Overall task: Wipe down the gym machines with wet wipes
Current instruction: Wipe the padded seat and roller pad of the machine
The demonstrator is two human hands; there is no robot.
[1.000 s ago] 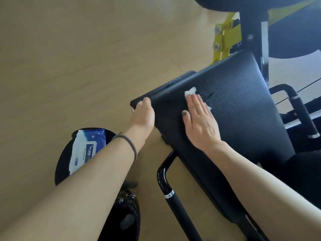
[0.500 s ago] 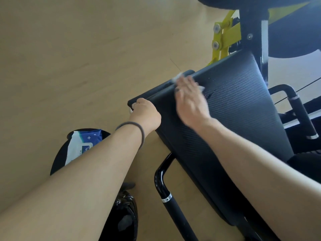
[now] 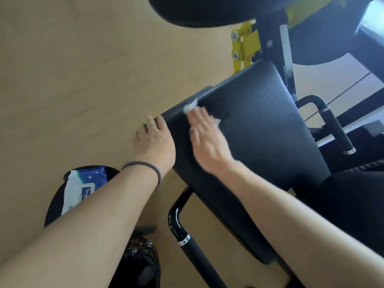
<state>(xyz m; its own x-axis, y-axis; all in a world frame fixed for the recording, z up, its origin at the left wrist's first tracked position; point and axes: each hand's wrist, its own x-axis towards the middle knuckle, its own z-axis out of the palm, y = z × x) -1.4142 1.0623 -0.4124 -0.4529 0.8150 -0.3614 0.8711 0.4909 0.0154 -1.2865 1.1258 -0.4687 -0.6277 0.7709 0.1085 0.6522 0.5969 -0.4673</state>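
Observation:
A black ribbed seat pad (image 3: 264,125) of a gym machine slopes across the middle of the view. My right hand (image 3: 207,140) lies flat on the pad near its far left corner, fingers straight, pressing a white wet wipe (image 3: 190,106) that shows past the fingertips. My left hand (image 3: 155,140) rests at the pad's left edge, fingers spread over the side, with a ring on one finger and a hair tie round the wrist. A blue and white pack of wet wipes (image 3: 83,188) lies on a black round stool (image 3: 54,206) at lower left.
A black tube handle with a chrome ring (image 3: 182,238) bends under the pad's near edge. A yellow bracket (image 3: 243,46) and black frame posts stand behind the pad. Another black pad (image 3: 207,11) hangs at the top. A black bag (image 3: 141,265) sits on the wooden floor.
My right hand swept the wipe up and left toward the pad's far edge, then slid back a little. My left hand shifted from curling over the pad's corner to lying spread at its side.

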